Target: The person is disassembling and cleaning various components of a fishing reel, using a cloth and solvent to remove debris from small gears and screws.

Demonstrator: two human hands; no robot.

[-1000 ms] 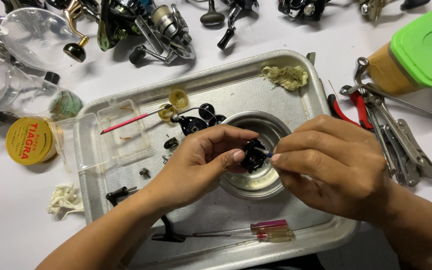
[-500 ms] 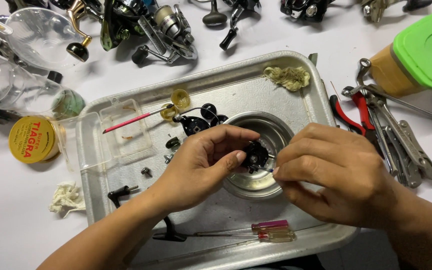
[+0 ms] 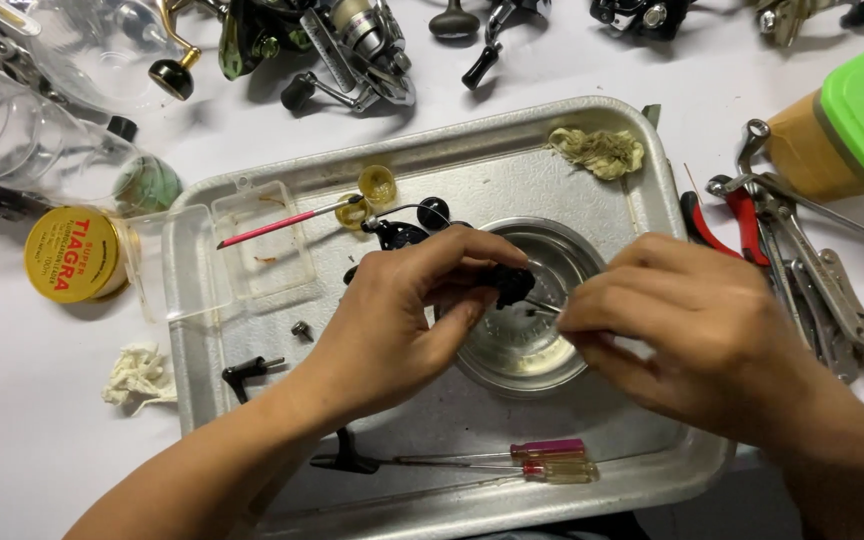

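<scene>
My left hand [image 3: 402, 320] pinches a small black reel part [image 3: 512, 285] between thumb and fingers above a round metal bowl [image 3: 532, 345]. My right hand [image 3: 692, 325] is closed on a thin metal tool whose tip [image 3: 542, 308] points at the black part. Both hands hover over a metal tray [image 3: 472, 170]. More black reel pieces [image 3: 402, 232] lie just behind my left hand.
On the tray: a pink-handled brush [image 3: 282, 222], a clear plastic box [image 3: 242, 255], a dirty rag [image 3: 600, 150], a black crank [image 3: 248, 372] and two screwdrivers [image 3: 542, 462]. Pliers and wrenches [image 3: 802, 270] lie right, a green-lidded jar [image 3: 857, 120] beyond. Fishing reels [image 3: 342, 45] line the back. A yellow tin [image 3: 74, 255] sits left.
My right hand has drawn back to the right, a small way off the black part, and the thin tool's tip now shows. My left hand keeps hold of the part.
</scene>
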